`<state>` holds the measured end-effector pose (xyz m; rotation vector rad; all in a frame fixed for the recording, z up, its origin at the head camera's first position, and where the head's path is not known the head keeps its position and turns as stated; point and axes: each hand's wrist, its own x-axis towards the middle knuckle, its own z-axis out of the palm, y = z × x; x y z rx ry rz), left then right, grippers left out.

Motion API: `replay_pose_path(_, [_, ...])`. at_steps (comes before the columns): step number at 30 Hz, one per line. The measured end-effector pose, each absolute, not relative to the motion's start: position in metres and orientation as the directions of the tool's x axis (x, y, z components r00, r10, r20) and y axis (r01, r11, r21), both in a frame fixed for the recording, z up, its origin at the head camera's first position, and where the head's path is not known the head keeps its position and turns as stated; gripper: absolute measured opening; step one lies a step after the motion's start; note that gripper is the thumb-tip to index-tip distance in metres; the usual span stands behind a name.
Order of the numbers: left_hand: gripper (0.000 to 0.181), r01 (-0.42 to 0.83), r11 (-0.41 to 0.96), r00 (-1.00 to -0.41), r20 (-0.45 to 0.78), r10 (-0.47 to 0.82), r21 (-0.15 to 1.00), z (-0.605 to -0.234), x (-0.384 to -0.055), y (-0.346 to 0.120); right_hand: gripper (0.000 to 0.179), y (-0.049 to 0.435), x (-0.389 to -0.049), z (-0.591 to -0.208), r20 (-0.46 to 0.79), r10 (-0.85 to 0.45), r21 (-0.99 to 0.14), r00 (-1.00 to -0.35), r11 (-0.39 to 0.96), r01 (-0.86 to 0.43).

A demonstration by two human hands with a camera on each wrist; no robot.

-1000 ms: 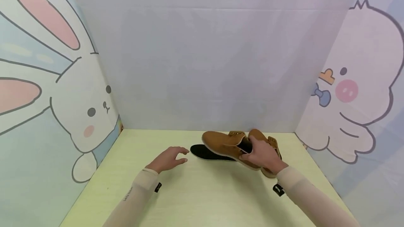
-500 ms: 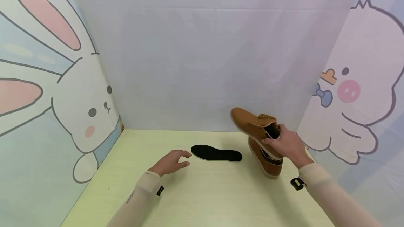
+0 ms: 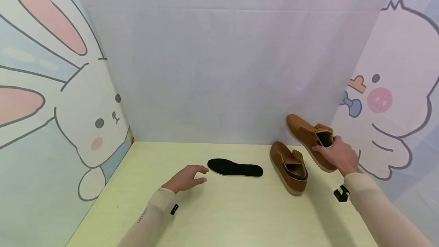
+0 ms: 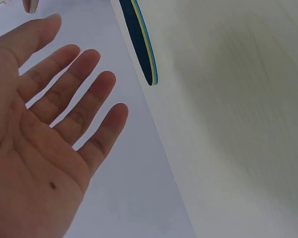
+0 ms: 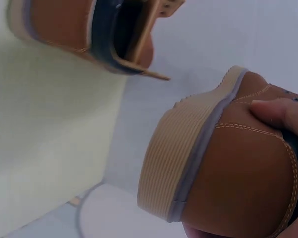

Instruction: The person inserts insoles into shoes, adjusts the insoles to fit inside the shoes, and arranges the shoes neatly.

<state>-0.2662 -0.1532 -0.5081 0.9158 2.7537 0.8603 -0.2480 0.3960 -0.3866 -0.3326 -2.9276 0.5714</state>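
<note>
Left hand [image 3: 185, 178], fingers spread, holding nothing, just beside a black insole [image 3: 234, 167] lying flat on the table [image 3: 223, 212]. Standing brown shoe [image 3: 282, 162], sole down. Second brown shoe [image 3: 306, 134], tilted above the table; right hand [image 3: 343, 156] grips it round the heel, probably because that narrow end suits thumb and fingers.
</note>
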Motion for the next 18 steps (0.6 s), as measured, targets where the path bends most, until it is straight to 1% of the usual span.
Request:
replay_pose_path(7, [0.041, 0.519, 0.653, -0.804, 0.056, 0.592, 0.552, -0.508, -0.263, -0.15, 0.099, 0.414, -0.251, -0.417, 0.041, 0.311, -0.404, -0.95, 0.874, 0.268])
replay_pose_path(14, [0.042, 0.531, 0.658, -0.8, 0.059, 0.598, 0.534, -0.508, -0.264, -0.149, 0.098, 0.42, -0.256, -0.442, -0.022, 0.385, -0.419, -0.923, 0.834, 0.358])
replay_pose_path(18, [0.042, 0.524, 0.657, -0.802, 0.054, 0.595, 0.541, -0.508, -0.265, -0.148, 0.093, 0.419, -0.259, -0.456, -0.043, 0.389, -0.437, -0.92, 0.821, 0.367])
